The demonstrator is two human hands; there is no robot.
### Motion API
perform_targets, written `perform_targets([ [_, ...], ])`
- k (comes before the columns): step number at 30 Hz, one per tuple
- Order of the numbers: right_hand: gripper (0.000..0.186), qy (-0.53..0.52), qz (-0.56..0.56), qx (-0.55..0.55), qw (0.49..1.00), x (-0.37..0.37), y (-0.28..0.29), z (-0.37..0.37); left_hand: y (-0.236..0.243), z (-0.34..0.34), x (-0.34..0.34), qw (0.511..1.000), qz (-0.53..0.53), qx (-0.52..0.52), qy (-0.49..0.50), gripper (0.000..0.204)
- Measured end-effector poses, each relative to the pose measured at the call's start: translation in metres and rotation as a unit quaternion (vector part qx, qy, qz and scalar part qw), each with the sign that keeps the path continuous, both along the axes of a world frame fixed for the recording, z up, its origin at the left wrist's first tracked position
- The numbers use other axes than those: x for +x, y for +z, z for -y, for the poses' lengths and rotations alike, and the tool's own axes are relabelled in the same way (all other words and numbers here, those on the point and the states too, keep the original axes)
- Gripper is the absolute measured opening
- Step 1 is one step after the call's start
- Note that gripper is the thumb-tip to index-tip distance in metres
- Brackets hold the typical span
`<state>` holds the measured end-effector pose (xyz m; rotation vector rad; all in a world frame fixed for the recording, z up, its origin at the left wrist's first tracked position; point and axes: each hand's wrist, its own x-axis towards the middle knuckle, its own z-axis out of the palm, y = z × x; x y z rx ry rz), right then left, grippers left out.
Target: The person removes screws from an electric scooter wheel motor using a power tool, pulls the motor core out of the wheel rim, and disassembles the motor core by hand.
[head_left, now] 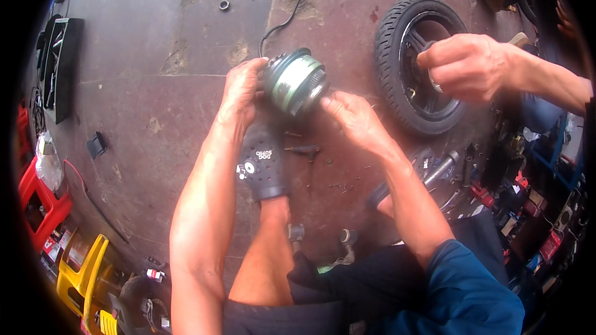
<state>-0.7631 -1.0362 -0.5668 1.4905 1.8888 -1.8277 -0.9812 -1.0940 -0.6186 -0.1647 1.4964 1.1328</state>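
Between my hands is a round metal motor part, with a pale green band, a dark rim and ridged windings or teeth at its lower right. It is tilted and slightly blurred. My left hand grips its left side, with the fingers partly hidden behind it. At its lower right end, the thumb and fingers of my right hand close on the edge. A black cable runs up from behind the part across the floor. My foot in a dark clog stands just below it.
Another person's closed hand reaches over a tyred wheel lying at right. A T-shaped tool and small screws lie by my clog. Red stool, yellow stool and black tray stand left; cluttered tools lie right.
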Motion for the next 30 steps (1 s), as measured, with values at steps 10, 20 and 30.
perform_targets([
  [10, 0.050, -0.084, -0.032, -0.151, 0.985, 0.011, 0.002, -0.005, -0.001, -0.009, 0.001, 0.998, -0.048, -0.021, -0.037, 0.022],
  [20, 0.057, -0.079, -0.047, -0.175, 0.980, 0.019, 0.003, -0.004, -0.009, -0.009, -0.001, 0.998, -0.042, -0.023, -0.030, 0.020],
  [30, 0.054, -0.166, -0.063, -0.366, 0.914, 0.010, 0.003, -0.004, -0.004, -0.008, -0.003, 0.996, -0.057, -0.017, -0.065, 0.021],
])
